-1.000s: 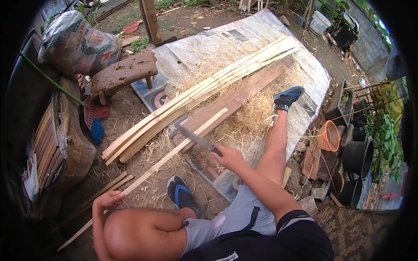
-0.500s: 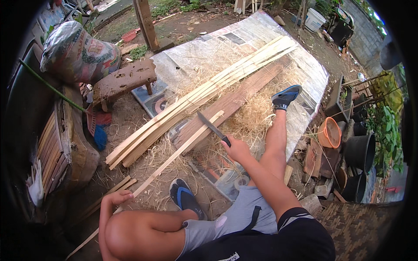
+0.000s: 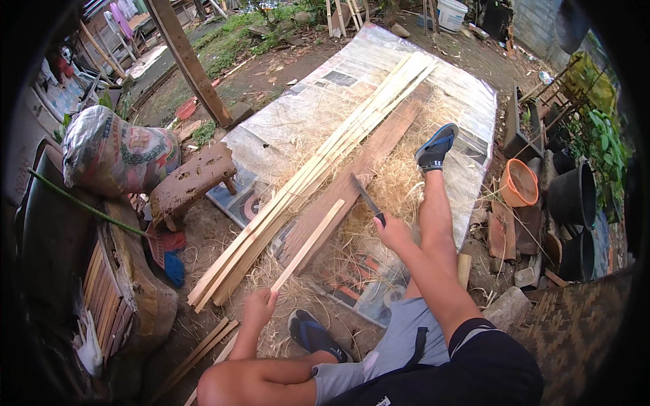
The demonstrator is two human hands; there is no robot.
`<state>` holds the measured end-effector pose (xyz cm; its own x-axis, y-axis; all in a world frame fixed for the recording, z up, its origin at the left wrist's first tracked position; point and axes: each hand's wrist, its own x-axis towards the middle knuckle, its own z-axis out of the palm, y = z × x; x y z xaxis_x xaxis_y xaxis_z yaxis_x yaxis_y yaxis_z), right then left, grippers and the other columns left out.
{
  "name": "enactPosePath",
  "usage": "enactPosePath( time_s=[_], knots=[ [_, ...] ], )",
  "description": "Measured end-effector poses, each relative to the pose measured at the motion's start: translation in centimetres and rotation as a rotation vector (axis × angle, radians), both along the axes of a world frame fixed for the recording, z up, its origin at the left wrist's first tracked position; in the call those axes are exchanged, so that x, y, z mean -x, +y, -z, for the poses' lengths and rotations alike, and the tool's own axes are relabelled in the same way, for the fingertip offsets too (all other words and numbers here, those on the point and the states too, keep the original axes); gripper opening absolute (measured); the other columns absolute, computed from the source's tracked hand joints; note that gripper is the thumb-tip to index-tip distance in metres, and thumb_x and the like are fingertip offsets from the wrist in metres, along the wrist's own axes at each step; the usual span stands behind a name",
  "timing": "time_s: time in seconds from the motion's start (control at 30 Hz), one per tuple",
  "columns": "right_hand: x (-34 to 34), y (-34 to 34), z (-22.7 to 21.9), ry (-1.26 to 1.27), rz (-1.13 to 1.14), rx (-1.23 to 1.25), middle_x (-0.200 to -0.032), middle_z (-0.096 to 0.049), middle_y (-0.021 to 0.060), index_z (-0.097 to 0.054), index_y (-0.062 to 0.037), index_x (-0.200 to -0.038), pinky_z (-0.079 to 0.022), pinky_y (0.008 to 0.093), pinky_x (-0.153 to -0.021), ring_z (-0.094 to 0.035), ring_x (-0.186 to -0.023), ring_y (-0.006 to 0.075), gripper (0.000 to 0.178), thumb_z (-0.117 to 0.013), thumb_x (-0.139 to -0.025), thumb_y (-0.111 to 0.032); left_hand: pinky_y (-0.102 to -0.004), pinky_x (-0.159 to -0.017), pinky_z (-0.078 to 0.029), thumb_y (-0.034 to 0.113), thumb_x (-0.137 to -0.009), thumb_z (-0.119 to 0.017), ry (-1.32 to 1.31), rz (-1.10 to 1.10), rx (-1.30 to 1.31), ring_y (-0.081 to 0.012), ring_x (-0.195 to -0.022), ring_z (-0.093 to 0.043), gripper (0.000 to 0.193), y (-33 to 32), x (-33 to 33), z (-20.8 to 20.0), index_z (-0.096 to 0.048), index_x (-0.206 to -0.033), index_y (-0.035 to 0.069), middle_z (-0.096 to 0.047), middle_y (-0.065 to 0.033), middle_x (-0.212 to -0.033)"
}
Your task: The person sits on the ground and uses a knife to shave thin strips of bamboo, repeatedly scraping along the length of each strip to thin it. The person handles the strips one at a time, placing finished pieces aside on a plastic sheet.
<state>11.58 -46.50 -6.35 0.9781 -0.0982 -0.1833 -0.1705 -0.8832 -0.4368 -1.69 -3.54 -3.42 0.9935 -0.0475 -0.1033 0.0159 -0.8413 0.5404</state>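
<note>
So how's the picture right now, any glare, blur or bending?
Head view: soft daylight, no hard shadows; the pale sheet looks bright, without strong glare; fisheye darkness fills the corners, and the wooden post slants, possibly from the lens; the knife and held strip read clearly, without heavy blur.

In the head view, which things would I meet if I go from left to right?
Stuffed sack, left hand, left sandal, knife, right hand, right sandal, orange bucket, leafy green plant.
</note>
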Motion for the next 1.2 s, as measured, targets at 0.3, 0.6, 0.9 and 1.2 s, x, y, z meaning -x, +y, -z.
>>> enactPosePath(
  time_s=[0.3,0.6,0.9,1.2],
  knots=[
    [2.6,7.3,0.0,0.03,-0.248,-0.11,-0.106,-0.071,0.0234,-0.055,-0.0098,-0.131,-0.055,0.055,-0.084,-0.071,-0.094,0.0439,0.05,-0.047,-0.105,-0.051,-0.047,-0.073,-0.051,0.046,-0.108,-0.044,0.519,-0.043,0.07,-0.034,-0.073,-0.066,0.056,0.7,-2.0,1.3,-0.078,-0.089,0.007,-0.067,-0.017,-0.071],
    [1.6,2.6,-0.7,0.068,-0.283,-0.114,-0.102,-0.07,0.0179,-0.056,-0.0154,-0.132,-0.058,0.05,-0.077,-0.071,-0.092,0.0412,0.051,-0.049,-0.102,-0.056,-0.0422,-0.068,-0.048,0.044,-0.108,-0.045,0.585,-0.13,0.255,-0.0242,-0.062,-0.057,0.059,1.4,-0.8,0.8,-0.071,-0.076,0.002,-0.059,-0.0104,-0.063],
    [0.0,0.3,0.2,0.047,-0.128,-0.03,-0.104,-0.071,0.0208,-0.06,-0.0133,-0.123,-0.057,0.0516,-0.074,-0.072,-0.088,0.0403,0.045,-0.052,-0.102,-0.052,-0.0425,-0.074,-0.051,0.042,-0.107,-0.045,0.519,-0.084,0.13,-0.0291,-0.069,-0.064,0.058,3.4,-0.8,-0.3,-0.075,-0.082,-0.001,-0.066,-0.0177,-0.069],
    [1.8,1.6,0.8,-0.036,-0.067,-0.109,-0.094,-0.073,0.0235,-0.064,-0.0071,-0.126,-0.056,0.0546,-0.073,-0.07,-0.079,0.045,0.05,-0.055,-0.101,-0.049,-0.0413,-0.075,-0.054,0.037,-0.107,-0.047,0.773,-0.141,0.235,-0.0258,-0.073,-0.067,0.048,5.0,-0.6,0.1,-0.073,-0.098,-0.002,-0.069,-0.0148,-0.075]
  ],
)
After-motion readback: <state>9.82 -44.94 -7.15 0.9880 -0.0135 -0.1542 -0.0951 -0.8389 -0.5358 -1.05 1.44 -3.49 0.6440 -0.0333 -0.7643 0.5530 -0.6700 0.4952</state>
